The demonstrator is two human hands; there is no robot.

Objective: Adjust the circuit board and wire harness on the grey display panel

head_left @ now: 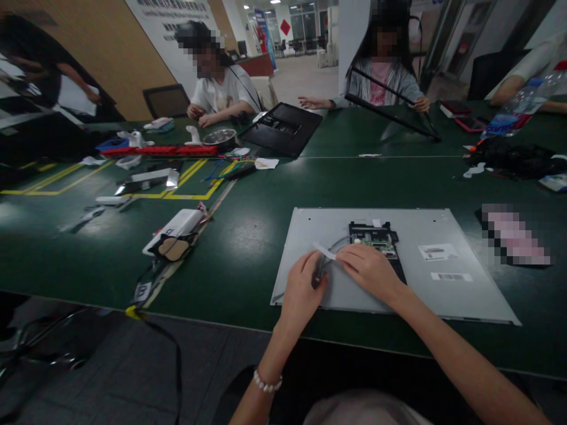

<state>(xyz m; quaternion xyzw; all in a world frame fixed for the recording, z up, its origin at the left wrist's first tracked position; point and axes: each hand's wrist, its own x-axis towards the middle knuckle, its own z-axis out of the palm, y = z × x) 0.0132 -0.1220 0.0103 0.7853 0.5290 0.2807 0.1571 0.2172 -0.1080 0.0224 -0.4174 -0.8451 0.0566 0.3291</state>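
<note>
A flat grey metal panel [425,227], like the back of a display, lies on the table in front of me. On it sits a black frame with a green circuit board [376,242], partly hidden by my right hand. My right hand [372,268] pinches one end of a white strip [324,250], perhaps tape. Fingers of my left hand [303,283] are closed at the strip's other side, around a small dark piece I cannot identify. A thin grey cable [341,243] runs from the board toward my left hand. Two white labels [437,252] are stuck on the panel's right side.
Left on the green table [248,265] is a white battery-like pack [177,233] with a black cable. Farther back are a black panel [286,127], a metal bowl [220,137] and bottles [516,109]. Several people sit or stand across the table; one holds a black frame [394,88].
</note>
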